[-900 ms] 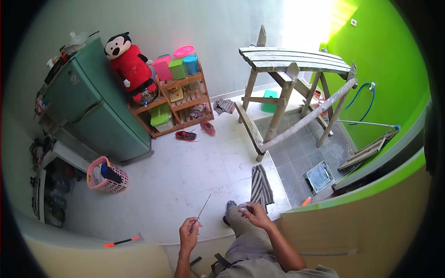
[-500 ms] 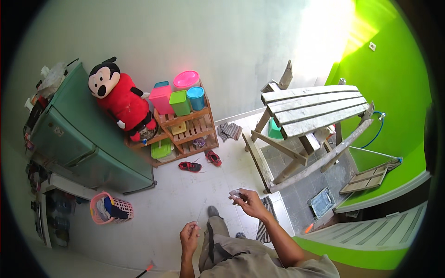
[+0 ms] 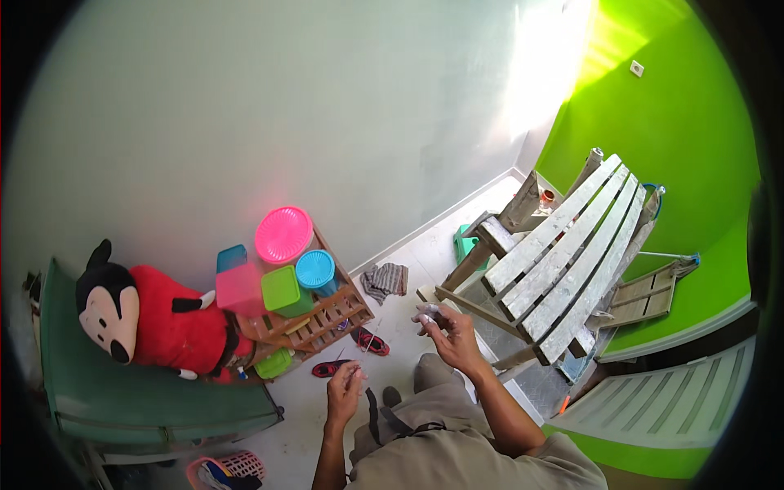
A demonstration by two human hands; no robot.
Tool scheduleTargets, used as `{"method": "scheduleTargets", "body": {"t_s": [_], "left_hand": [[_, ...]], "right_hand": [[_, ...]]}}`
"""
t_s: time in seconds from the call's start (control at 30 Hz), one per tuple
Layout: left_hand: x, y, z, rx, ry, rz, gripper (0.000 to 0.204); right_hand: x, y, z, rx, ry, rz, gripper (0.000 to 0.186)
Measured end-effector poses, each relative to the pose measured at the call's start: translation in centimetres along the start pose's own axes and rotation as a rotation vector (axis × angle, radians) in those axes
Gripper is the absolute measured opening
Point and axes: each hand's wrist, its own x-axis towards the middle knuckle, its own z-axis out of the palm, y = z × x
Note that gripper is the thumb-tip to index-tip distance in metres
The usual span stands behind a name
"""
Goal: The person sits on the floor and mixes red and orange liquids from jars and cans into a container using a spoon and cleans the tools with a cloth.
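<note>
My left hand (image 3: 347,384) is raised low in the middle of the view, its fingers pinched on a thin stick (image 3: 363,349) that is faint against the floor. My right hand (image 3: 453,343) is a little higher and further right, with curled, whitish-dusted fingers around something small that I cannot make out. Just beyond it stands a weathered wooden frame with a slatted top (image 3: 563,261), pale with spatters. Red-and-black shoes (image 3: 371,343) lie on the floor behind my hands.
A large red plush figure (image 3: 171,318) lies over a green fridge (image 3: 155,408). A wooden rack (image 3: 331,318) holds coloured containers (image 3: 282,237). A pink basket (image 3: 237,467), striped cloth (image 3: 384,282), green stool (image 3: 464,242) and leaning wooden panel (image 3: 641,298) surround me. A louvred door (image 3: 653,400) is at right.
My view has moved forward toward the rack and wooden frame, showing more wall. My right hand has risen away from my leg. The fridge and basket have slid lower in view.
</note>
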Motion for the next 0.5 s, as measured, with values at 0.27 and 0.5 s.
{"method": "scheduleTargets", "body": {"t_s": [0.27,0.5], "left_hand": [[26.4,4.5,7.8,-0.090,-0.251,0.102,0.026],[42.8,11.3,15.7,-0.018,-0.395,0.130,0.027]], "right_hand": [[14.3,3.4,-7.2,0.050,0.304,0.026,0.035],[22.1,5.3,-12.9,-0.027,0.357,-0.014,0.040]]}}
